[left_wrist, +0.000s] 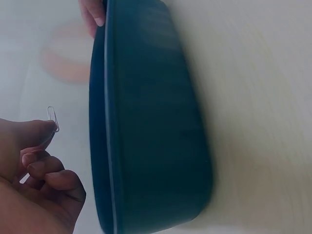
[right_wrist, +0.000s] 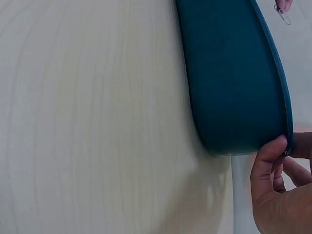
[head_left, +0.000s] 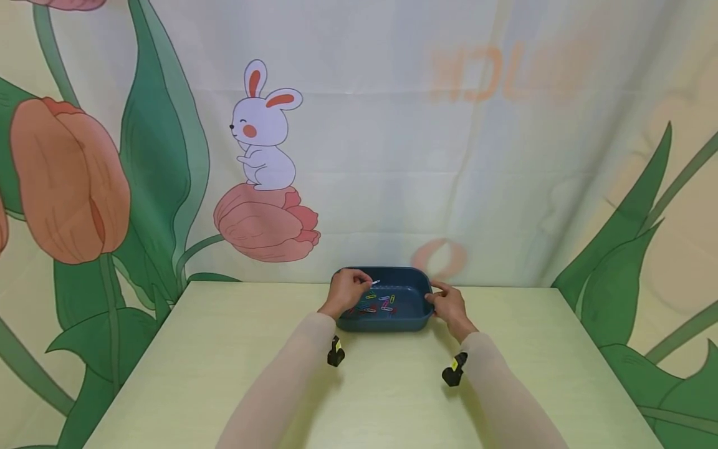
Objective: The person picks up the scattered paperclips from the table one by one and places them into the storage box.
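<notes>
A dark blue rectangular basin (head_left: pixel 412 323) stands at the table's back edge, with several coloured paper clips (head_left: pixel 386 304) scattered on its floor. Over its left part, my left hand (head_left: pixel 346 290) pinches a white or silver paper clip (left_wrist: pixel 53 119) between thumb and forefinger, raised above the rim. The other fingers of that hand are curled in. My right hand (head_left: pixel 449 307) grips the basin's right end, thumb and fingers on either side of the rim, as the right wrist view shows. Part of the basin's left side is hidden behind the left hand.
The pale wooden table (head_left: pixel 387 393) extends toward me and to both sides. Right behind it hangs a curtain (head_left: pixel 370 156) printed with tulips and a rabbit. Small black cameras (head_left: pixel 335 352) are worn at both wrists.
</notes>
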A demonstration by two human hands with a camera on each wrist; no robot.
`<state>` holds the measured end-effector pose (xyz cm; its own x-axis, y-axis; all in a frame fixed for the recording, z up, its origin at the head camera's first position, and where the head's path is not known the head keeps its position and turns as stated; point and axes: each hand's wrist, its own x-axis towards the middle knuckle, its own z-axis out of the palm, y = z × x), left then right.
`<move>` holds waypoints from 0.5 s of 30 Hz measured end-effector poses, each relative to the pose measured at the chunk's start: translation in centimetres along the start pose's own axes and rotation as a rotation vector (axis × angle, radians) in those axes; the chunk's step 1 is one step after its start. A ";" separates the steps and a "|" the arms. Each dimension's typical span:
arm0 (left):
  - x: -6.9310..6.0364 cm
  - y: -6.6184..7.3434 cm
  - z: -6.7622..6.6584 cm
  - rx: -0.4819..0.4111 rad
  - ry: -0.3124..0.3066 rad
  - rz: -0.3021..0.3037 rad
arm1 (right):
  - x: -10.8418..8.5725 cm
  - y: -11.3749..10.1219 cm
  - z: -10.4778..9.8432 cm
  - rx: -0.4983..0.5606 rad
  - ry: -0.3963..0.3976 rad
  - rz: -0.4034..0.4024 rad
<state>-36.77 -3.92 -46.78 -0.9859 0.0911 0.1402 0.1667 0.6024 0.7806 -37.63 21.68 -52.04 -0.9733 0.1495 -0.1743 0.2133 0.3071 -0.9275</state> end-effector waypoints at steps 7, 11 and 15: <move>-0.1 -0.7 0.3 -0.005 -0.031 -0.010 | -0.1 -0.1 0.2 -0.001 -0.005 0.003; -0.1 -1.0 0.3 -0.033 -0.038 0.013 | -0.2 -0.2 0.1 0.000 -0.004 0.009; -0.3 -1.1 0.2 -0.033 -0.027 0.041 | -0.2 -0.2 0.0 0.000 -0.008 0.011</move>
<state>-36.65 -4.46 -47.81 -0.9783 0.1368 0.1558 0.2064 0.5713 0.7943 -37.51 21.58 -51.88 -0.9716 0.1451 -0.1869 0.2237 0.3055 -0.9255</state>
